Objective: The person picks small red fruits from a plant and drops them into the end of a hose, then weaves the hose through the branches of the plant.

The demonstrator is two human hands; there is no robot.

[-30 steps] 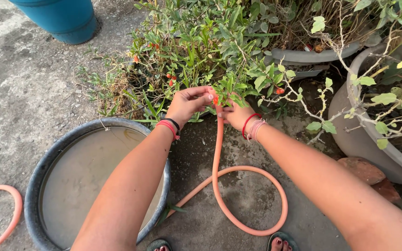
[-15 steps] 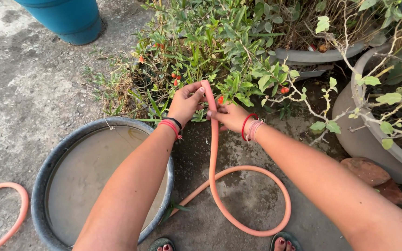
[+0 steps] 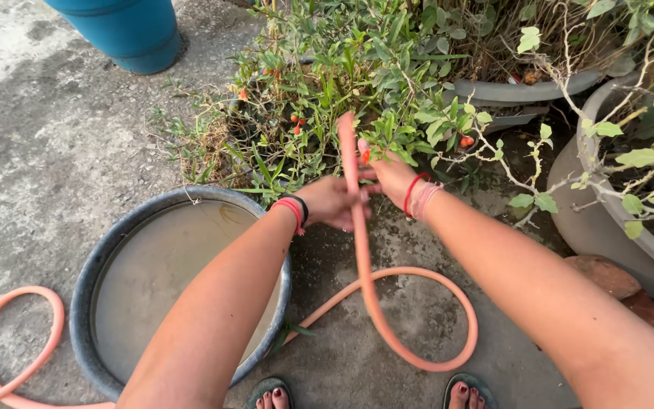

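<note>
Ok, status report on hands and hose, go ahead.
Left hand and right hand both gripping the salmon-pink rubber hose. Hose end up, among leafy potted plant.

Soft warm daylight, even and glare-free, faint shadows, sharp focus, slight wide-angle edge stretch

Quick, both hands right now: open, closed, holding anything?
Left hand: closed around the orange hose, just below its raised end.
Right hand: on the hose higher up, half hidden by leaves; grip cannot be told.
</note>
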